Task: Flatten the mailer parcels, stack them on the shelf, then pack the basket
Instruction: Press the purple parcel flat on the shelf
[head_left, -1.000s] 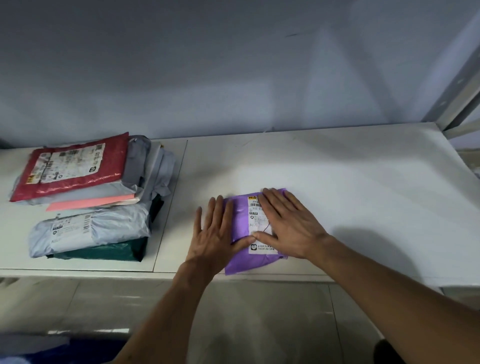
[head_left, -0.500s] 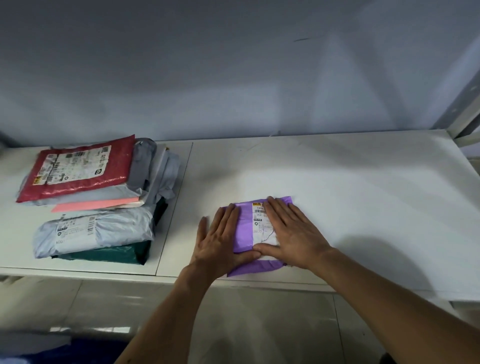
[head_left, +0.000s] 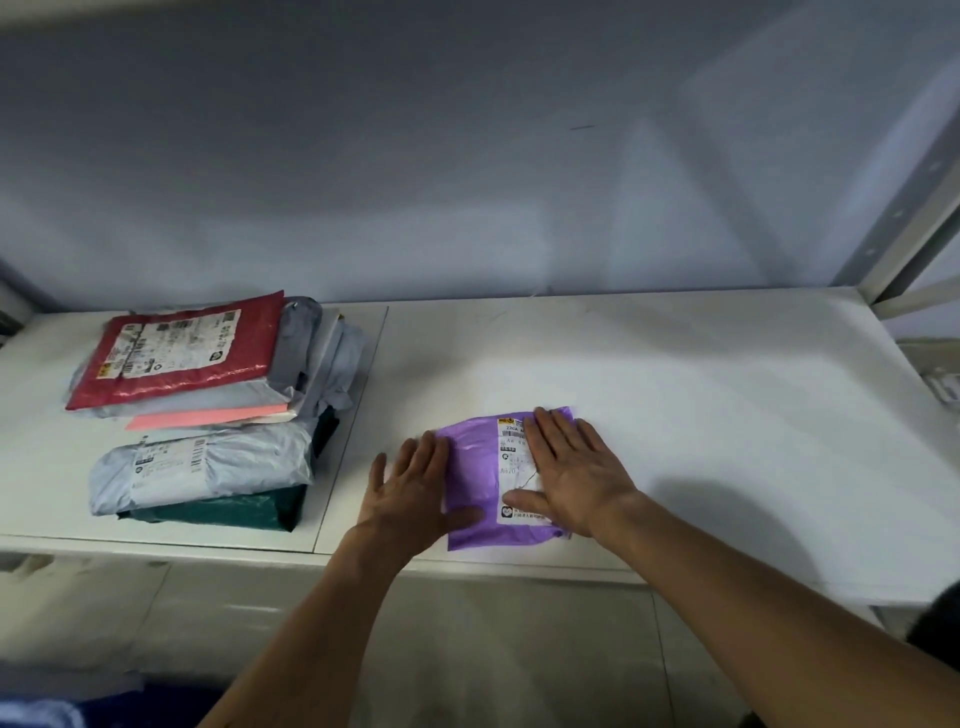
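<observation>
Mailer parcels (head_left: 208, 415) lie piled at the left end of the white shelf (head_left: 675, 415), a red parcel (head_left: 182, 353) on top, a grey one (head_left: 202, 467) and a green one (head_left: 223, 512) lower down. Right of them, near the front edge, the left hand (head_left: 410, 488) lies flat, fingers straight, on a purple parcel (head_left: 475, 467); the right hand (head_left: 576, 473) presses flat on its label (head_left: 514, 452).

Pale grey wall (head_left: 467, 156), glossy tiled floor (head_left: 519, 649), blurred blue object (head_left: 104, 706) at lower left
</observation>
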